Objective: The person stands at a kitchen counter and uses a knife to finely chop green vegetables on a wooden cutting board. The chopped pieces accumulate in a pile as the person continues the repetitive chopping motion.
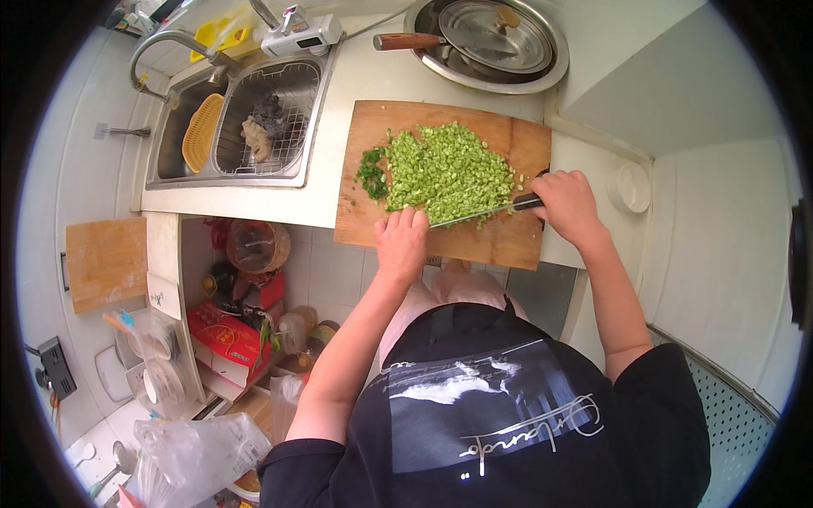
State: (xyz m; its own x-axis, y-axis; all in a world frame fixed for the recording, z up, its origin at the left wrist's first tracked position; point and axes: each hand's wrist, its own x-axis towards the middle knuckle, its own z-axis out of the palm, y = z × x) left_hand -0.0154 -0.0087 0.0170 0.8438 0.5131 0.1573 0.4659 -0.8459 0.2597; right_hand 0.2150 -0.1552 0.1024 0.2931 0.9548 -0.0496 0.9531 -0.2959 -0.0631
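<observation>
My right hand grips the black handle of a kitchen knife. The blade runs left along the near edge of a heap of chopped green beans, on a wooden cutting board. At the blade's far end, my left hand has its fingers curled over the tip, which they hide. A small pile of chopped dark green leaves sits left of the beans. A few loose bits lie near the knife handle. The board reaches past the counter's front edge.
Left stands a double sink with a yellow plastic basket and a wire rack. Behind the board, a large metal basin holds a glass lid and a wooden-handled knife. A white bowl sits by the right wall.
</observation>
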